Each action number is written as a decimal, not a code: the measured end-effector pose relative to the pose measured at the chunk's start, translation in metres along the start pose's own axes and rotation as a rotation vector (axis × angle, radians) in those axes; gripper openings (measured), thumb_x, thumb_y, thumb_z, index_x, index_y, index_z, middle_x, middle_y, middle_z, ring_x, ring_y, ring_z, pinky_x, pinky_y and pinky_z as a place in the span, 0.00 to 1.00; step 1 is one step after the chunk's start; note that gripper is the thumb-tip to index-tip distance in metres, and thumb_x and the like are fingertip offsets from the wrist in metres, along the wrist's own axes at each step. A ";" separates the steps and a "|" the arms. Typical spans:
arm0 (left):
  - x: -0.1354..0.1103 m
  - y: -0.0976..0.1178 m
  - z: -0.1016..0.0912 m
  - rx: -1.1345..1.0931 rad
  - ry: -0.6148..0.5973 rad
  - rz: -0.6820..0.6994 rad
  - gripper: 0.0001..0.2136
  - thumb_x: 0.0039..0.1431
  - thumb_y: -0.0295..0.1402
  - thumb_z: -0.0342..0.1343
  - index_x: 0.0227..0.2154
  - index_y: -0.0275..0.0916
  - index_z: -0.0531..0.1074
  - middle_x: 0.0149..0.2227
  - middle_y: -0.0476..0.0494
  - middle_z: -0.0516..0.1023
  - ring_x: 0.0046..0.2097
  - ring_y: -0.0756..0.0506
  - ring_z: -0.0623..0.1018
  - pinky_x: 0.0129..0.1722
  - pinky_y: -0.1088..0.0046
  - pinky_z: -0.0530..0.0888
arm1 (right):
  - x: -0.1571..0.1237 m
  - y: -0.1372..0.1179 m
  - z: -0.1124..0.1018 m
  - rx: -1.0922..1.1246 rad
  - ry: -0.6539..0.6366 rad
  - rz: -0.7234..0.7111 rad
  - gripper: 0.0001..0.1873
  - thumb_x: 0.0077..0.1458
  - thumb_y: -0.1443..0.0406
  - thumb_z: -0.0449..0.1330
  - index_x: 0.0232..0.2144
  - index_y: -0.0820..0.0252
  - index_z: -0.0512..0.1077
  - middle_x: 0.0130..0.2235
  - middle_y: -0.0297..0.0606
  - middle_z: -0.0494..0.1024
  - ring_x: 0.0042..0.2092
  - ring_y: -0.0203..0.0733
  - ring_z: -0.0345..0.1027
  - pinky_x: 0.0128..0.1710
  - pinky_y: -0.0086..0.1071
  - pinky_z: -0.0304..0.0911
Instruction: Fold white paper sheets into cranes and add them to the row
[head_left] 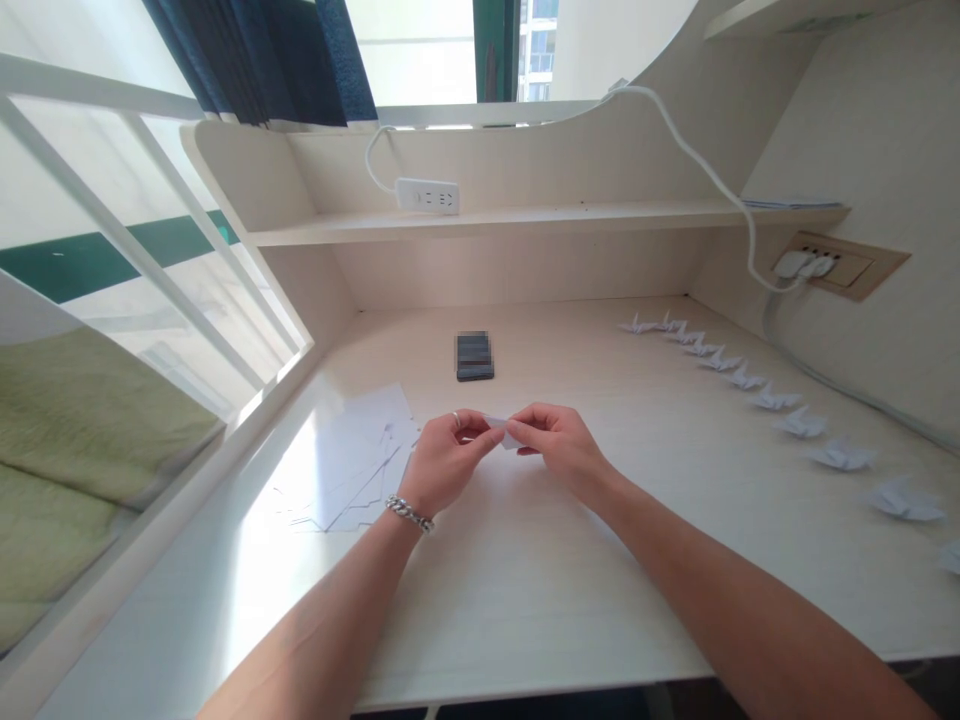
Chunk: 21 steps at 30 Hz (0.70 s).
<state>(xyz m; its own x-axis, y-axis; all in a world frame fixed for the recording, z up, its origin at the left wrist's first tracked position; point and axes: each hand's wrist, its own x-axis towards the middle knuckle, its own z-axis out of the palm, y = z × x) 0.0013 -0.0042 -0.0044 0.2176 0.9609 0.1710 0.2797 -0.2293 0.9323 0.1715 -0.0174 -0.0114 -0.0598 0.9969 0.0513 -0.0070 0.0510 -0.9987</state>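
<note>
Paper (511,441), small and seemingly part-folded, is pinched between the left hand (448,455) and right hand (561,442) over the desk (525,590); sheets (364,450) at left look unfolded, while the cranes (841,456) lined up at right look finished.

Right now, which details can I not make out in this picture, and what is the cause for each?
Head view: most of the white paper, covered by the fingers of the left hand and right hand.
Head view: the rest of the nearest folded paper figure, cut off by the right edge.
Head view: details of the dark object, blurred into blocks.
Head view: left edges of the loose sheets, washed out by bright light.
</note>
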 end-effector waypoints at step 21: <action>-0.007 0.005 0.005 0.199 0.025 0.046 0.08 0.55 0.37 0.58 0.27 0.38 0.76 0.28 0.44 0.81 0.32 0.45 0.78 0.34 0.70 0.72 | 0.002 0.006 -0.002 -0.084 -0.032 -0.125 0.09 0.50 0.60 0.64 0.30 0.60 0.74 0.27 0.33 0.74 0.30 0.37 0.67 0.32 0.33 0.64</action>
<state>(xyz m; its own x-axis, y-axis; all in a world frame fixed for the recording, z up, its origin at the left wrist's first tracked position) 0.0059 -0.0132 -0.0027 0.2119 0.9518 0.2216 0.4498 -0.2963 0.8425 0.1732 -0.0148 -0.0172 -0.0955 0.9801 0.1738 0.0667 0.1805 -0.9813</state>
